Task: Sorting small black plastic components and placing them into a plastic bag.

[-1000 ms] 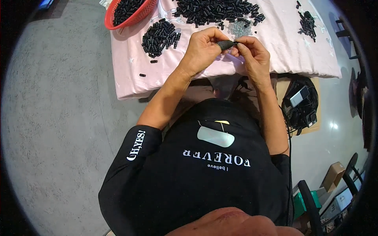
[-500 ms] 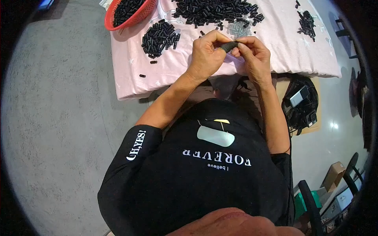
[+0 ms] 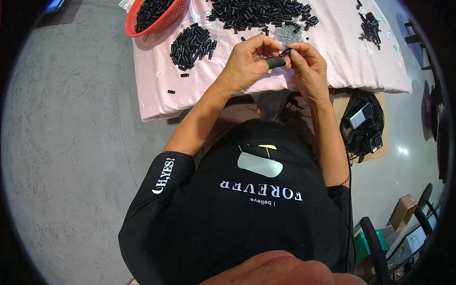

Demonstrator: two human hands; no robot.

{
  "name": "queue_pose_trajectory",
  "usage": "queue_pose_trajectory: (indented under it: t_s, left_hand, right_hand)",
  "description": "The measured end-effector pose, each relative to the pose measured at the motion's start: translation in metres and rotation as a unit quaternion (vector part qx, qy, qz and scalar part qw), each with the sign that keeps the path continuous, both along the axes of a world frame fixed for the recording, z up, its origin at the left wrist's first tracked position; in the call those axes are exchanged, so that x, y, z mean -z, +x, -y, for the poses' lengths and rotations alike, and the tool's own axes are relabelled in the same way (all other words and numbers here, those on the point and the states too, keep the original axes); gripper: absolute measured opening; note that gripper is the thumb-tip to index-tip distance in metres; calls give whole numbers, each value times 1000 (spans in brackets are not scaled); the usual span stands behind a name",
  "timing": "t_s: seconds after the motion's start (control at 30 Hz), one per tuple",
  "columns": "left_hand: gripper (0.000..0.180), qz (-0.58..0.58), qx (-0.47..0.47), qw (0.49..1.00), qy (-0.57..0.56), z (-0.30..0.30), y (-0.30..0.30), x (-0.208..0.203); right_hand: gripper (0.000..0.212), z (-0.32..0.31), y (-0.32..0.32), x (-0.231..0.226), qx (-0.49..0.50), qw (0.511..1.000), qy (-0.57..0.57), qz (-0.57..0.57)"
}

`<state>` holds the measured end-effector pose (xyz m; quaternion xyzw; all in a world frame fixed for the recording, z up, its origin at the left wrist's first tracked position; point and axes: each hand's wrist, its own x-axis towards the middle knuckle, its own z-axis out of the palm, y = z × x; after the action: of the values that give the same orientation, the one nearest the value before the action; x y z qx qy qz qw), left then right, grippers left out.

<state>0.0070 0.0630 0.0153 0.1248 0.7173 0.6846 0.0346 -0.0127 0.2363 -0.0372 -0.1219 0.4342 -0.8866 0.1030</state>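
Observation:
Over the near edge of the pink cloth, my two hands meet at a small black cylindrical part [image 3: 285, 52]. My right hand [image 3: 311, 69] pinches it between thumb and forefinger. My left hand [image 3: 249, 59] is curled closed at the part's other end, its fingertips partly hidden. A dark cover [image 3: 275, 62] wraps the left thumb, which lies just below the part. Just beyond the fingers is a patch of small clear or silvery pieces [image 3: 287, 34]. Behind it spreads a large heap of black cylindrical parts [image 3: 256, 14].
A red basket [image 3: 164, 24] of black parts stands at the table's far left. Nearby are a smaller pile [image 3: 191, 46] and two loose parts. Another black pile [image 3: 369, 29] lies right on the pink cloth [image 3: 342, 61]. Below, right, a black bag [image 3: 363, 121] sits on cardboard.
My left thumb has dropped away from the right fingertips, and the black part between the hands now shows. The hands stay in nearly the same place.

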Motion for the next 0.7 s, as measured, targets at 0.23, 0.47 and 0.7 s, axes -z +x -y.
queue_pose_trajectory:
  t_s: [0.23,0.47,0.7]
  left_hand:
    - [25,-65,3,982,-176,5,-4,-12]
    - [25,-155,5,959,-237,1,-6,-14]
    - [34,-243,44,931,-270,1,-12,-17]
  right_hand:
    - [17,0,-1,-1,-16,1000,19,18]
    - [20,-1,-2,-3,-16,1000,13,18]
    - [29,1,-3,-2,-22,1000,-6,5]
